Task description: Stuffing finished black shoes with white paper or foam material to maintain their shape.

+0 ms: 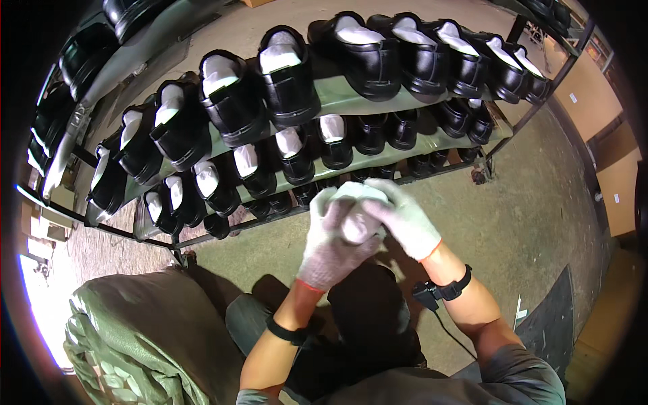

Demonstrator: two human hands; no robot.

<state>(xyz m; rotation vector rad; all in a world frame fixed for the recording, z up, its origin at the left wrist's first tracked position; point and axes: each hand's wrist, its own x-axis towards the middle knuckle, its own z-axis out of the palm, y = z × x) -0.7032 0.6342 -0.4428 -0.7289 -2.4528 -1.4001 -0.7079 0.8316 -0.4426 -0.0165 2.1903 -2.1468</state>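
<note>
In front of my body both hands, in white knit gloves with orange cuffs, are closed round a white wad (358, 227) that looks like crumpled paper. My left hand (331, 246) wraps it from the left and below. From the upper right my right hand (407, 219) presses on it, with its fingers partly blurred. Just beyond them stands a rack of black shoes (290, 84), heels toward me, most with white stuffing in their openings. The wad is apart from the shoes.
A large olive sack (145, 314) stands at lower left, with white wads (118, 385) showing at its bottom edge. The rack's metal frame (520, 125) has several shelves. Cardboard boxes (590, 101) line the right side. A cable hangs from my right wristband (451, 291).
</note>
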